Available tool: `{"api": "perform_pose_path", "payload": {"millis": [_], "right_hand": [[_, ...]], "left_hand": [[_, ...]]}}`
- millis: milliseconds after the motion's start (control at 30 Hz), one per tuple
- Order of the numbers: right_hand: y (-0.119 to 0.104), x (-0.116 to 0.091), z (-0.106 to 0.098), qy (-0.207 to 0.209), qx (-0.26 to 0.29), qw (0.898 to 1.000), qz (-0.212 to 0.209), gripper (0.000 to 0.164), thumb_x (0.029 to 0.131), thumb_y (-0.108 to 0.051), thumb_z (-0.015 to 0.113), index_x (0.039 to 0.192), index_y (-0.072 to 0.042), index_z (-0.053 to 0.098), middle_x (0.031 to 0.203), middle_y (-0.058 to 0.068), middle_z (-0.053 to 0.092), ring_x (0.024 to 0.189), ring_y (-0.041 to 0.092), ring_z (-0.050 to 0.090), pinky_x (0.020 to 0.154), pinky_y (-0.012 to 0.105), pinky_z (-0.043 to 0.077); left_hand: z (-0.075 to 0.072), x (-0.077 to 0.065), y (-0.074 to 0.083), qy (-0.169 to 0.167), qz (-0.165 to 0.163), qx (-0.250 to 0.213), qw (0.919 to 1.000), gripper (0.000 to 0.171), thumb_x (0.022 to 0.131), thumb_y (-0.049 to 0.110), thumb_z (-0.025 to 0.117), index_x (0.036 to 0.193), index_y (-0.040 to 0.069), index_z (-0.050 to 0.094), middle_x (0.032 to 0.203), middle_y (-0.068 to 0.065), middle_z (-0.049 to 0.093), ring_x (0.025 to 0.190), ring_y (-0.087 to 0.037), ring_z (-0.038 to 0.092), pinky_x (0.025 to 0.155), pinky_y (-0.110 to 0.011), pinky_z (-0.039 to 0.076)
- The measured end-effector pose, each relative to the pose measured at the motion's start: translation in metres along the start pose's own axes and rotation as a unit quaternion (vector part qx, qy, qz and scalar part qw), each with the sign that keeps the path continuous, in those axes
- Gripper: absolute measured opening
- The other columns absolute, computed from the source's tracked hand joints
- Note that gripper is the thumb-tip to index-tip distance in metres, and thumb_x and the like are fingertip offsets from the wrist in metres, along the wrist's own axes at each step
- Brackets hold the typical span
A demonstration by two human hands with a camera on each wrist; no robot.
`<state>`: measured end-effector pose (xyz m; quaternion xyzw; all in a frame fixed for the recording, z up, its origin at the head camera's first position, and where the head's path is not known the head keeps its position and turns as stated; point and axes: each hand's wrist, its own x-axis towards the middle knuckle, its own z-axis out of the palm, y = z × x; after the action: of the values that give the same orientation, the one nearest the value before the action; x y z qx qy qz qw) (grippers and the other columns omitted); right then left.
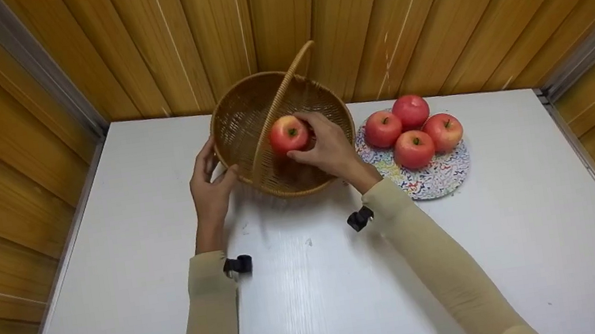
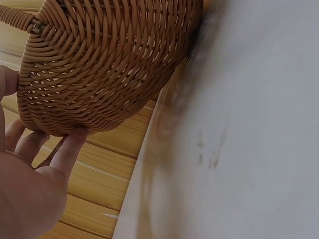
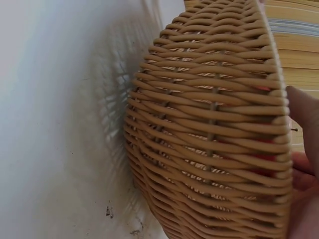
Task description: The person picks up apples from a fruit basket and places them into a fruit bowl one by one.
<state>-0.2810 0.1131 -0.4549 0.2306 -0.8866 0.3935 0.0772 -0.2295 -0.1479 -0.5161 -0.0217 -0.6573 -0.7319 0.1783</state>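
A brown wicker basket (image 1: pixel 233 121) with an arched handle (image 1: pixel 279 97) stands at the back of the white table. My left hand (image 1: pixel 209 182) holds its left side, the thumb at the rim and the fingers spread against the outer weave, as the left wrist view also shows. Inside the basket's opening, right of the handle, my right hand (image 1: pixel 331 147) grips a red apple (image 1: pixel 288 135) between thumb and fingers, stem up. In the right wrist view the basket wall (image 3: pixel 209 114) mostly hides the apple and part of the hand (image 3: pixel 305 199).
To the basket's right lies a round, multicoloured speckled mat (image 1: pixel 442 178) bearing several red apples (image 1: pixel 414 149). Wood-patterned panels (image 1: pixel 281 12) rise behind the white table (image 1: pixel 302 283) and along both sides.
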Motion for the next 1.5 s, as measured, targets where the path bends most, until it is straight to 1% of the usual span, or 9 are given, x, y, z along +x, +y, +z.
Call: {"api": "perform_pose_path", "payload": {"millis": [167, 300, 433, 667, 867, 1033, 1200, 1267, 1500], "right_hand": [[-0.003, -0.006, -0.007, 0.015, 0.013, 1.0, 0.003, 0.078, 0.086, -0.024, 0.091, 0.15, 0.001, 0.054, 0.144, 0.016, 0.059, 0.132, 0.027, 0.056, 0.113, 0.039, 0.045], [-0.006, -0.011, -0.015, 0.028, 0.026, 0.999, 0.014, 0.078, 0.086, -0.026, 0.091, 0.151, -0.003, 0.054, 0.144, 0.013, 0.059, 0.129, 0.023, 0.057, 0.111, 0.039, 0.047], [-0.009, -0.016, -0.024, 0.05, 0.029, 0.998, 0.01, 0.079, 0.085, -0.025, 0.092, 0.15, -0.001, 0.054, 0.144, 0.015, 0.059, 0.128, 0.024, 0.058, 0.109, 0.04, 0.049], [-0.014, -0.025, -0.037, 0.08, 0.023, 0.997, 0.001, 0.079, 0.086, -0.023, 0.092, 0.15, 0.002, 0.053, 0.144, 0.017, 0.06, 0.129, 0.027, 0.058, 0.111, 0.041, 0.048], [-0.015, -0.035, -0.049, 0.109, 0.036, 0.993, 0.016, 0.079, 0.085, -0.022, 0.092, 0.15, 0.001, 0.054, 0.144, 0.016, 0.06, 0.128, 0.025, 0.058, 0.107, 0.041, 0.05], [-0.011, -0.044, -0.059, 0.138, 0.064, 0.988, 0.03, 0.078, 0.083, -0.018, 0.092, 0.149, 0.003, 0.055, 0.143, 0.015, 0.06, 0.129, 0.026, 0.06, 0.106, 0.044, 0.052], [-0.005, -0.053, -0.068, 0.171, 0.057, 0.983, 0.027, 0.079, 0.081, -0.016, 0.094, 0.148, 0.005, 0.056, 0.141, 0.018, 0.063, 0.127, 0.028, 0.062, 0.106, 0.046, 0.053], [-0.003, -0.058, -0.071, 0.18, 0.057, 0.981, 0.034, 0.079, 0.082, -0.016, 0.094, 0.149, 0.005, 0.055, 0.141, 0.018, 0.062, 0.128, 0.028, 0.062, 0.108, 0.046, 0.052], [0.007, -0.074, -0.077, 0.197, 0.056, 0.976, 0.073, 0.079, 0.084, -0.016, 0.092, 0.15, 0.005, 0.054, 0.143, 0.019, 0.062, 0.128, 0.03, 0.062, 0.108, 0.045, 0.052]], "left_hand": [[-0.001, 0.001, -0.001, 0.005, -0.006, 0.002, 1.0, 0.069, 0.094, -0.002, 0.074, 0.157, 0.017, 0.053, 0.155, 0.001, 0.056, 0.141, -0.022, 0.05, 0.107, -0.05, 0.052], [0.0, 0.001, 0.001, 0.001, -0.009, -0.003, 1.0, 0.07, 0.095, -0.002, 0.074, 0.159, 0.014, 0.051, 0.157, -0.003, 0.054, 0.143, -0.024, 0.049, 0.109, -0.051, 0.051], [-0.001, 0.0, 0.001, -0.002, -0.01, -0.006, 0.9999, 0.069, 0.095, -0.001, 0.074, 0.159, 0.014, 0.05, 0.158, -0.005, 0.053, 0.144, -0.026, 0.047, 0.109, -0.05, 0.051], [-0.002, 0.0, 0.0, -0.003, -0.011, -0.002, 0.9999, 0.067, 0.096, 0.003, 0.074, 0.158, 0.017, 0.053, 0.156, -0.001, 0.055, 0.143, -0.022, 0.049, 0.107, -0.046, 0.053], [-0.002, -0.001, -0.001, -0.003, -0.012, 0.004, 0.9999, 0.066, 0.097, 0.005, 0.074, 0.158, 0.018, 0.052, 0.157, -0.001, 0.053, 0.144, -0.022, 0.048, 0.108, -0.045, 0.052], [-0.001, -0.001, 0.0, -0.005, -0.016, 0.007, 0.9998, 0.068, 0.097, 0.004, 0.072, 0.16, 0.018, 0.05, 0.159, -0.001, 0.051, 0.145, -0.022, 0.046, 0.108, -0.046, 0.052], [-0.001, -0.001, 0.001, -0.005, -0.022, -0.001, 0.9997, 0.069, 0.097, 0.002, 0.071, 0.16, 0.016, 0.048, 0.16, -0.004, 0.051, 0.146, -0.023, 0.046, 0.108, -0.046, 0.052], [-0.001, -0.001, 0.001, -0.006, -0.022, -0.003, 0.9997, 0.069, 0.097, 0.002, 0.071, 0.16, 0.015, 0.048, 0.16, -0.004, 0.051, 0.146, -0.023, 0.046, 0.108, -0.046, 0.052], [-0.001, -0.001, 0.0, -0.004, -0.015, -0.001, 0.9999, 0.067, 0.097, 0.005, 0.073, 0.158, 0.021, 0.052, 0.157, 0.0, 0.054, 0.143, -0.021, 0.048, 0.109, -0.044, 0.052]]}}
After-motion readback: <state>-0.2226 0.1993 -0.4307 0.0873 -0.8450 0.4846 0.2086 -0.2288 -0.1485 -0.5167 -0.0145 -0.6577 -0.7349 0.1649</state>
